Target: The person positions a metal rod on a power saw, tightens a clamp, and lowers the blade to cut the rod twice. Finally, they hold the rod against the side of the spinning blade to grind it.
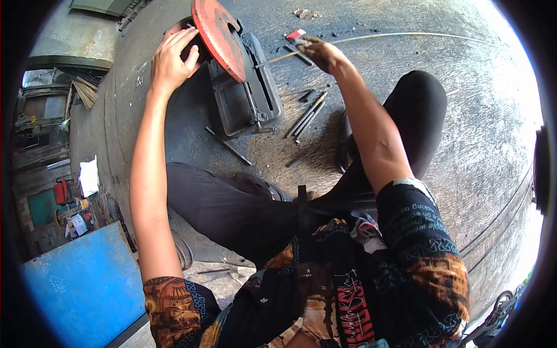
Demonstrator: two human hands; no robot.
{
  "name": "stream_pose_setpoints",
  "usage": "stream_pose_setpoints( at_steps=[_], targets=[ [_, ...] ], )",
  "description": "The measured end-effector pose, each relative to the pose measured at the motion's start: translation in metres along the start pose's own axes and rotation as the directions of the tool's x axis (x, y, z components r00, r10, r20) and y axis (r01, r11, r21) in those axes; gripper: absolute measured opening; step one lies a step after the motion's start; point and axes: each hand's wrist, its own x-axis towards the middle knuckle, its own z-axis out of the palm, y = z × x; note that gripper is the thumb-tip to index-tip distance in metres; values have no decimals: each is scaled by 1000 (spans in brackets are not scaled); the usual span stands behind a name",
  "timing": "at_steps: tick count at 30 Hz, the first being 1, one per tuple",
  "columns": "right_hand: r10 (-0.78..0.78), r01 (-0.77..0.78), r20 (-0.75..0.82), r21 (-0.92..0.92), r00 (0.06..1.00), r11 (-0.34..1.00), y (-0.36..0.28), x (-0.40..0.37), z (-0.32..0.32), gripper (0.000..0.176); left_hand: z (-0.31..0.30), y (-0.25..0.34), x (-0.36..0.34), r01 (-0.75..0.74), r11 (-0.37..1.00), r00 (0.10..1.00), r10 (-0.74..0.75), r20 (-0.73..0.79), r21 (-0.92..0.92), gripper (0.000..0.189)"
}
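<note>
A cut-off machine with a grey metal base (235,107) and a red round guard (217,37) stands on the floor before me. My left hand (174,58) is at the left side of the guard, thumb apart from the fingers; part of the machine is hidden behind it. A long thin rod (394,35) runs from the machine's clamp out to the right. My right hand (319,53), with dark smudges on it, is closed around this rod, right of the machine. A small red object (296,34) lies just beyond the right hand.
Several short metal rods (307,116) lie right of the base. Another rod (228,146) lies nearer my legs. A blue panel (87,284) is at the lower left, below cluttered shelves with a red item (61,191). My bent knees flank the work area.
</note>
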Motion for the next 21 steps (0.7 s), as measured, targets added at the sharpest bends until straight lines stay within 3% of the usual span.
stream_pose_setpoints(
  at_steps=[1,2,3,4,6,7,8,9,10,12,14,16,18,21],
  targets=[
    [-38,14,-88,-252,995,968,-1,-14,10,34,-1,0,0,10,1000,1000,-10,5,-1,36],
    [-56,48,-2,-468,998,882,8,-7,5,28,0,-3,0,8,1000,1000,-8,-2,3,36],
    [-166,99,-4,-787,986,610,15,2,-2,28,2,-7,-1,32,999,999,-33,-17,-21,37],
    [-266,100,36,-968,963,229,21,2,-1,29,5,-10,-3,58,997,998,-59,-30,-46,38],
    [-385,90,115,-993,916,-81,52,40,-30,36,9,-15,-7,285,939,942,-311,-124,-191,50],
    [-397,105,114,-993,911,-43,60,43,-33,25,21,-23,-11,540,803,802,-582,-133,-254,57],
    [-395,107,115,-993,911,-43,63,41,-31,25,32,-37,-16,739,595,590,-798,-122,-317,65],
    [-299,107,10,-945,954,310,65,37,-28,22,31,-56,-20,783,94,381,-853,355,-615,73],
    [-168,63,-54,-781,984,622,67,31,-25,20,29,-53,-18,782,95,383,-853,354,-616,73],
    [-121,21,-81,-747,989,665,57,-2,0,22,17,-36,-13,686,-425,233,-641,731,-591,64],
    [-130,-7,-251,-481,959,877,61,-8,4,26,10,-29,-13,674,-433,260,-619,741,-598,58],
    [-90,-57,-273,-486,958,872,60,-8,1,24,11,-30,-12,642,-480,269,-589,762,-598,56],
    [41,-74,-104,-342,994,937,60,-4,-4,16,13,-32,-11,643,-478,261,-598,758,-599,53],
    [12,-67,-134,-412,991,909,60,-12,11,15,18,-37,-14,650,-461,252,-619,744,-604,48]
  ],
)
